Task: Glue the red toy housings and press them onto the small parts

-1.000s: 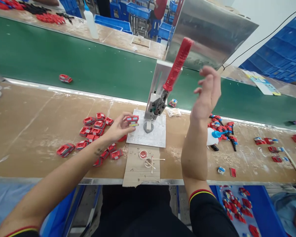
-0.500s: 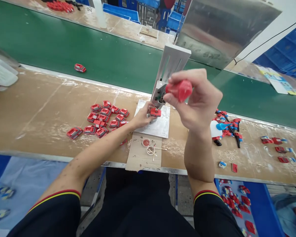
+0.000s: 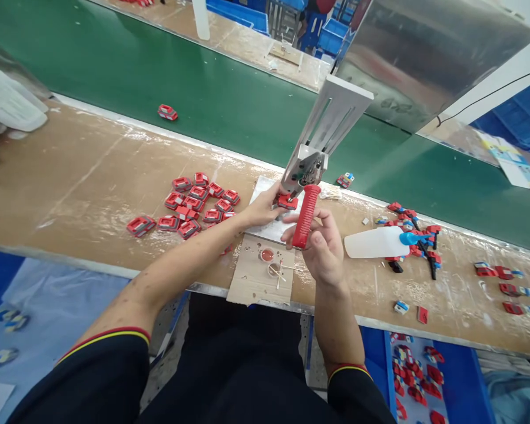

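A small hand press (image 3: pixel 324 132) with a metal upright stands on a white base plate (image 3: pixel 265 227) on the wooden bench. My right hand (image 3: pixel 320 250) is closed round its red lever handle (image 3: pixel 304 217), which is pulled down towards me. My left hand (image 3: pixel 265 207) pinches a small red toy part (image 3: pixel 288 202) that sits under the press head. A pile of several red parts (image 3: pixel 194 203) lies just left of my left forearm.
A green conveyor belt (image 3: pixel 159 70) runs behind the bench with one red part (image 3: pixel 166 112) on it. A white squeeze bottle with blue cap (image 3: pixel 377 241) lies right of the press among red and black parts (image 3: pixel 417 232). Small cups on cardboard (image 3: pixel 267 259) sit at the bench edge.
My right hand took hold of the raised red lever and swung it down towards me. My left hand set the red part under the press head and kept holding it there.
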Motion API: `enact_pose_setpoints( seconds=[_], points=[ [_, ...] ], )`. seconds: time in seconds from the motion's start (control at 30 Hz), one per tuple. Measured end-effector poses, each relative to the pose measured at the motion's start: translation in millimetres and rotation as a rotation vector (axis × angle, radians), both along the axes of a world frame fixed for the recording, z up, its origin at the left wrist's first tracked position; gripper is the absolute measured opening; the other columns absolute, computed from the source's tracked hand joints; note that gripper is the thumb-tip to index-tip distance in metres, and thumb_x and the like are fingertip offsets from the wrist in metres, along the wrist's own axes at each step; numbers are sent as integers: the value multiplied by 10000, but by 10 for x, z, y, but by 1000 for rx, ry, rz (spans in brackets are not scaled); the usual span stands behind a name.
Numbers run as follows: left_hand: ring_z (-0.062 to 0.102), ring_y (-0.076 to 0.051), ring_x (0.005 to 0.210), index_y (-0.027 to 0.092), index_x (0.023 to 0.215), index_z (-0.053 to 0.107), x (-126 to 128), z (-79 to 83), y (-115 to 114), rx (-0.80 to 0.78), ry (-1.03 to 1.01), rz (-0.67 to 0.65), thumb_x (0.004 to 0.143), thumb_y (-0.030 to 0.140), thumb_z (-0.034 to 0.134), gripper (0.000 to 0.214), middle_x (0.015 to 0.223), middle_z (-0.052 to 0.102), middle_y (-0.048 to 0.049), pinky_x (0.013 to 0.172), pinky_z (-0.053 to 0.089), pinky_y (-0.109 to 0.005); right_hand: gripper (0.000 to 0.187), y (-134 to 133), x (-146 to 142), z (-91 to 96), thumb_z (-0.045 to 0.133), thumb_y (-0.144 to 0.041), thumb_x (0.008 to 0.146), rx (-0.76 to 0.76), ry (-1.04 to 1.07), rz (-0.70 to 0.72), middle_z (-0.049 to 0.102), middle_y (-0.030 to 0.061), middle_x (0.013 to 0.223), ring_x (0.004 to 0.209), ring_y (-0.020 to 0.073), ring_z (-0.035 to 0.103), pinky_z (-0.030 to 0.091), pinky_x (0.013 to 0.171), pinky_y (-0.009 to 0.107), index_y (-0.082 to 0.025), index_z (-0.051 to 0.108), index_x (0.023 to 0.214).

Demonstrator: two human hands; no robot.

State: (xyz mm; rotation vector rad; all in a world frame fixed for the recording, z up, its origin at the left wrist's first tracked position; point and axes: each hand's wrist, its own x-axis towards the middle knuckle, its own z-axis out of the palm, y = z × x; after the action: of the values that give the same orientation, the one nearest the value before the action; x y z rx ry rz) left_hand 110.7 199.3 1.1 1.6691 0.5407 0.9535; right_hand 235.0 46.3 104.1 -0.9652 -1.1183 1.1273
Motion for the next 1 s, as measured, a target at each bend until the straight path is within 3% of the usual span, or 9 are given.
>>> enact_pose_setpoints(
  seconds=[0.1, 0.23, 0.47, 0.8, 1.0],
  points=[
    [721, -196, 924, 225, 1034, 523, 5, -9, -13, 38, 15, 15, 828, 162, 711, 286, 1001, 718, -52, 858, 598, -364, 521, -6, -74, 173, 799, -659, 844, -104, 61, 43, 685, -39, 749, 657, 189, 693, 529, 494, 302, -315, 417, 927],
    [704, -204, 929, 214, 1043, 545, 9, -29, -20, 60, 26, 45, 819, 146, 692, 276, 1007, 710, -57, 881, 585, -381, 566, 2, -130, 279, 820, -616, 837, -132, 74, 50, 656, -68, 683, 525, 140, 610, 465, 432, 264, -299, 352, 857],
    [709, -210, 969, 199, 1073, 574, -2, -33, -22, 75, 39, 51, 849, 194, 720, 267, 1029, 728, -65, 929, 573, -381, 497, -13, -136, 259, 856, -509, 858, -109, 135, 53, 703, -63, 691, 493, 115, 593, 446, 424, 230, -286, 414, 827],
    [713, -199, 908, 210, 1047, 597, -12, -20, -2, 84, 82, 84, 814, 174, 729, 270, 1000, 751, -54, 861, 584, -341, 575, 20, -162, 198, 832, -589, 836, -154, 67, 34, 712, -37, 697, 563, 150, 666, 524, 472, 271, -282, 348, 792],
    [706, -193, 831, 250, 975, 640, -71, 142, -42, 84, 35, 95, 802, 229, 732, 197, 855, 717, 18, 799, 603, -306, 693, 68, -236, 84, 916, -635, 665, -257, 141, 52, 715, -31, 697, 550, 150, 654, 477, 430, 265, -287, 323, 746]
  ],
)
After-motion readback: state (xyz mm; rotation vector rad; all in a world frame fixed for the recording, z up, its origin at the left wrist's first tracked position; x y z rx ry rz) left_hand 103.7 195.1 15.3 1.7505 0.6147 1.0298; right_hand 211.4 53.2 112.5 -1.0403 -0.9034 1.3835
